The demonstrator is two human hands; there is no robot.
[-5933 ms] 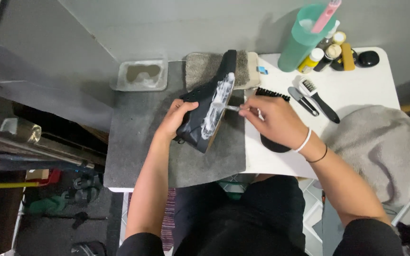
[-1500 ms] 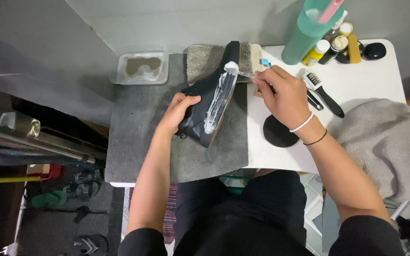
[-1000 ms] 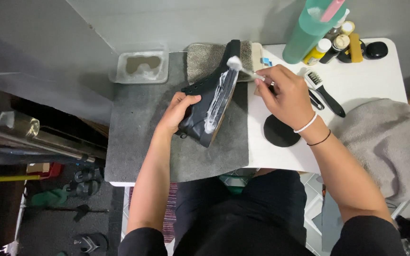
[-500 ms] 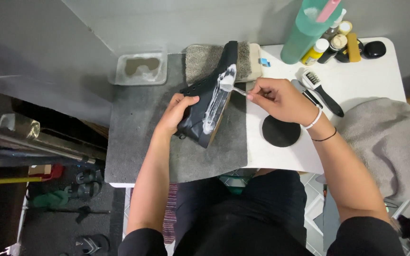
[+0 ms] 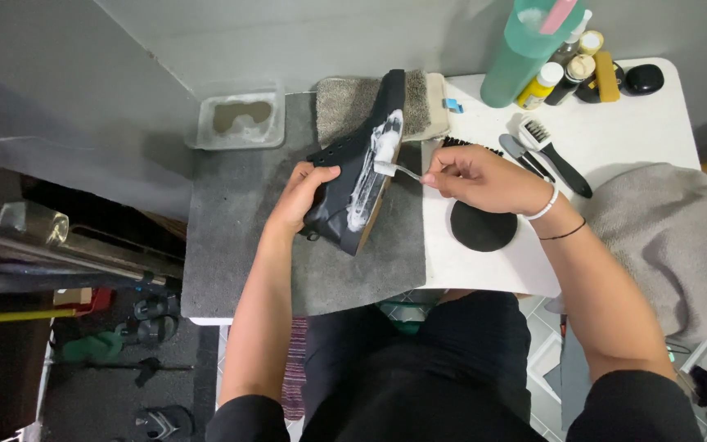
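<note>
Black shoe [image 5: 352, 192]: your left hand [image 5: 303, 192] clamps it, tilted on the counter [image 5: 239, 221].
Small brush [image 5: 396, 169]: pinched in your right hand [image 5: 476, 176], bristles on foam.

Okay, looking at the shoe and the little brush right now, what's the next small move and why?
Probably stroke the small brush in the right hand down along the black shoe, since white foam streaks its side near the sole and the left hand already steadies it.
</note>
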